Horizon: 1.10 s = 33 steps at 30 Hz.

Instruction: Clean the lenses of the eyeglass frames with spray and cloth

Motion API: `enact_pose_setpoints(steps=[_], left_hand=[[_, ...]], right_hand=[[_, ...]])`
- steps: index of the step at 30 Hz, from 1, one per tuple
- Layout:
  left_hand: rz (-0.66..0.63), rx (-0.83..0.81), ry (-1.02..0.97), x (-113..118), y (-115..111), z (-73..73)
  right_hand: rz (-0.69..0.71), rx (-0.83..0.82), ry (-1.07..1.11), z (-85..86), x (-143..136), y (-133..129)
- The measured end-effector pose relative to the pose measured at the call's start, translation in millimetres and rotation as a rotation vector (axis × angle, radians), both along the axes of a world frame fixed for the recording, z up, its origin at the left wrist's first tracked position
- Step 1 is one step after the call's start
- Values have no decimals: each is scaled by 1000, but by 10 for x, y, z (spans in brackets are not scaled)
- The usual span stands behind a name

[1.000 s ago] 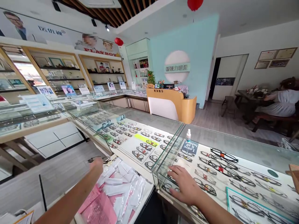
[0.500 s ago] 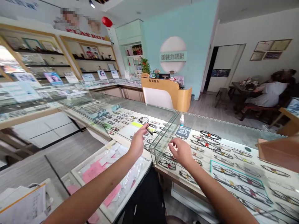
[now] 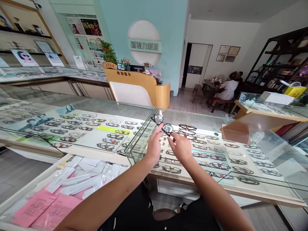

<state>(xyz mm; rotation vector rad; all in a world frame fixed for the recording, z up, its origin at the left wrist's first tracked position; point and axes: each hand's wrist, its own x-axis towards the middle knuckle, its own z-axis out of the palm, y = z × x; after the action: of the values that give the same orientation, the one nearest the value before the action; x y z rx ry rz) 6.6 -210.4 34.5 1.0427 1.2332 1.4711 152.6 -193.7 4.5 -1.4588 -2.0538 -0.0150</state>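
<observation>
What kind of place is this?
Most likely an eyeglasses shop: rows of frames lie in glass display cases, a counter stands beyond, and the hands hold a pair of glasses.

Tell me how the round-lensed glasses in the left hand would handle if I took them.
The glasses look light for their width, being so thinly framed. Held up at a tilt by the left hand, they show no obvious sag, so the front is probably stiff. The slim rims suggest they could be fragile if squeezed hard.

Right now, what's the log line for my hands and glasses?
left hand: holds dark-rimmed glasses; right hand: fingers at lower rim; glasses: above display case
</observation>
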Motion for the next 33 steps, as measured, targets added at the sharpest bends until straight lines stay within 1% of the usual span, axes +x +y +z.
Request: enact_pose_setpoints(steps=[4, 8, 10, 12, 14, 16, 17, 18, 19, 21, 23, 24, 25, 27, 30, 33], left_hand=[[-26, 34, 22, 21, 16, -70], [-47, 27, 20, -5, 52, -139], [-71, 33, 12, -35, 40, -152], [-114, 33, 52, -110, 8, -168], [-183, 16, 157, -266, -21, -223], [-231, 22, 320, -525, -21, -345], [-199, 58, 413, -690, -4, -433], [-140, 113, 552, -869, 25, -534], [-75, 171, 712, -1054, 64, -644], [21, 214, 963, -1395, 159, -860], [97, 186, 1117, -1638, 251, -1030], [104, 183, 1167, -1712, 286, -1087], [111, 179, 1201, -1755, 311, -1126], [109, 183, 1237, -1772, 330, -1161], [109, 185, 1259, -1729, 309, -1160], [116, 188, 1277, -1701, 281, -1159]], right_hand=[[-6, 28, -27, -28, 66, 53], [-14, 33, -28, -71, 120, 162], [-31, 31, -13, -65, 210, 261], [-65, 4, 0, -28, 392, 417], [-96, -52, 16, 25, 674, 636], [-98, -136, 62, 64, 1025, 891], [-109, -175, 83, 69, 1204, 1019], [-122, -193, 86, 61, 1374, 1142], [-138, -205, 88, 41, 1528, 1256], [-165, -234, 88, -34, 1764, 1456], [-185, -262, 88, -136, 1900, 1625], [-189, -276, 89, -190, 1936, 1702], [-191, -290, 91, -244, 1955, 1775], [-189, -317, 95, -347, 1961, 1905], [-180, -354, 101, -495, 1952, 2046], [-177, -379, 102, -624, 1974, 2120]])
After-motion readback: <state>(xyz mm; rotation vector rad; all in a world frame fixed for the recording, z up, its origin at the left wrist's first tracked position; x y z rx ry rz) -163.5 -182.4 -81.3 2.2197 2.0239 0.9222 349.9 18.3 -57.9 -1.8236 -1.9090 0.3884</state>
